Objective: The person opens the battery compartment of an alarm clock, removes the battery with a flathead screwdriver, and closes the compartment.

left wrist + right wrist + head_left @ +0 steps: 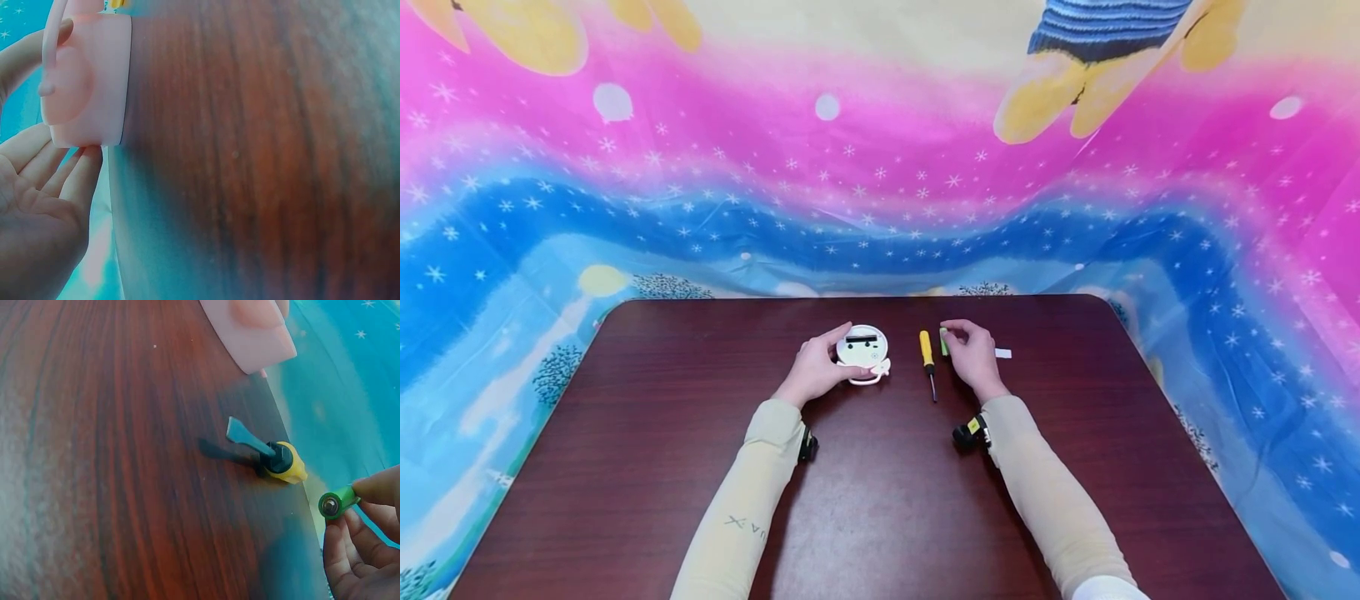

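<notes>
My left hand [814, 367] grips a round, pale plastic device [861, 357] with a dark slot and small dark holes in its upper face. In the left wrist view the device [103, 81] looks pink, with a curved handle along its side; the thumb reaches over it and the fingertips press its lower side. My right hand [972, 354] pinches a green cylindrical battery [337, 502] between thumb and fingers, one metal end turned toward the right wrist camera. Between the two hands lies a yellow-handled flat-blade screwdriver [927, 350], its tip toward the near edge.
A small white strip [1003, 353] lies just right of the right hand. The dark wooden table [880, 492] has its far edge a little beyond the hands. Behind it hangs a colourful printed cloth [880, 183], which also runs down both sides.
</notes>
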Action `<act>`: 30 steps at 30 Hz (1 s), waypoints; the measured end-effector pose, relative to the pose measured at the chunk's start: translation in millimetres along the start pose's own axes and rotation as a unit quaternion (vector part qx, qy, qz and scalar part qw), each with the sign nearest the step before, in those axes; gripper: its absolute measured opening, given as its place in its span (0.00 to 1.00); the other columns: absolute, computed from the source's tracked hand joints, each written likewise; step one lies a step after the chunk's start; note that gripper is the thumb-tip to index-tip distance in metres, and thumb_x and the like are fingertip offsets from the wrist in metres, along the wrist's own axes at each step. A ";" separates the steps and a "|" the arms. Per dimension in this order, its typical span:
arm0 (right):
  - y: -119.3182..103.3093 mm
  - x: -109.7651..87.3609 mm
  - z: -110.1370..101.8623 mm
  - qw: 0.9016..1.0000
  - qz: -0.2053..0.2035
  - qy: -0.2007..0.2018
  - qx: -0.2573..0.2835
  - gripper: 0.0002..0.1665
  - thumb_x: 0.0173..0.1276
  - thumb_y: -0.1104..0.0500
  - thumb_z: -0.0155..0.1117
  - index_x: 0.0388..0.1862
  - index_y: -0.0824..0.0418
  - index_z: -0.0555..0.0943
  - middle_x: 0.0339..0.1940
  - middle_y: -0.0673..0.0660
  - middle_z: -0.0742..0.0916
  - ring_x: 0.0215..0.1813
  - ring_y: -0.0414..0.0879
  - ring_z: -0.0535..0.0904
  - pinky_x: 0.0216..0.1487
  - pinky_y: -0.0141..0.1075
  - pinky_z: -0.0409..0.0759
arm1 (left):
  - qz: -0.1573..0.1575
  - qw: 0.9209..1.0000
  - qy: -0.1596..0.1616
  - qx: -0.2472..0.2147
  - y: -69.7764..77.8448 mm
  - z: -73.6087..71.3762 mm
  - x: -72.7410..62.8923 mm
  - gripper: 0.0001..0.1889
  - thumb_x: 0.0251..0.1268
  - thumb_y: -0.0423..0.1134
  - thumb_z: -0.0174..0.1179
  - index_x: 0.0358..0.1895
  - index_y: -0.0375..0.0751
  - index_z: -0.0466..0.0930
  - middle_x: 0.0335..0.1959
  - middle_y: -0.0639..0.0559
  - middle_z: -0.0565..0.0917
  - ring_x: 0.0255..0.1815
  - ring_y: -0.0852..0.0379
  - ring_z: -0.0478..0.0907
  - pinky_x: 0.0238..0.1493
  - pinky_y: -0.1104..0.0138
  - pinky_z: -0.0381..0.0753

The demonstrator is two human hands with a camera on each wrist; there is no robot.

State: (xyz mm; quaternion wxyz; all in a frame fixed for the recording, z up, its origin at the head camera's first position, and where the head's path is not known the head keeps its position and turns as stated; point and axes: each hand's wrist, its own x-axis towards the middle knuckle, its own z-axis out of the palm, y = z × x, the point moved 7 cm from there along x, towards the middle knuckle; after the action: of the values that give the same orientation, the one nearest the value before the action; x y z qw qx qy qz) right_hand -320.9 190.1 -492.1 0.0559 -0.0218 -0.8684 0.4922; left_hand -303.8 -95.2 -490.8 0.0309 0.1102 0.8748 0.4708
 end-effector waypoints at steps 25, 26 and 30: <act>1.0 0.0 7.6 0.991 0.004 -0.050 -0.127 0.14 0.80 0.61 0.64 0.58 0.62 0.89 0.47 0.61 0.90 0.40 0.54 0.83 0.43 0.45 0.80 | -0.004 1.000 0.003 -0.008 -1.9 0.7 0.0 0.52 0.51 0.45 0.85 0.80 0.38 0.68 0.77 0.44 0.73 0.72 0.49 0.76 0.72 0.57 0.74; 0.5 -0.1 7.9 0.990 0.003 -0.051 -0.131 0.14 0.80 0.61 0.64 0.58 0.62 0.88 0.46 0.61 0.90 0.38 0.53 0.82 0.42 0.45 0.79 | -0.003 1.000 0.003 -0.008 -2.0 0.7 0.1 0.52 0.51 0.45 0.85 0.80 0.38 0.68 0.77 0.44 0.73 0.72 0.49 0.76 0.72 0.57 0.74; 0.1 0.7 8.9 0.989 0.002 -0.055 -0.137 0.14 0.80 0.61 0.64 0.58 0.63 0.88 0.44 0.60 0.89 0.33 0.51 0.78 0.38 0.42 0.75 | -0.001 1.000 0.003 -0.006 -2.2 0.7 0.2 0.52 0.51 0.45 0.85 0.80 0.38 0.68 0.77 0.44 0.73 0.73 0.49 0.75 0.73 0.56 0.73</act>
State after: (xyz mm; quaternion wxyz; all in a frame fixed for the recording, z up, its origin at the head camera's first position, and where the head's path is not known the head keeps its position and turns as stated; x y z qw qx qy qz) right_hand -322.6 182.7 -496.6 0.0037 -0.0043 -0.9294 0.3690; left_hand -304.3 -95.7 -492.9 0.0299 0.1080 0.8721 0.4764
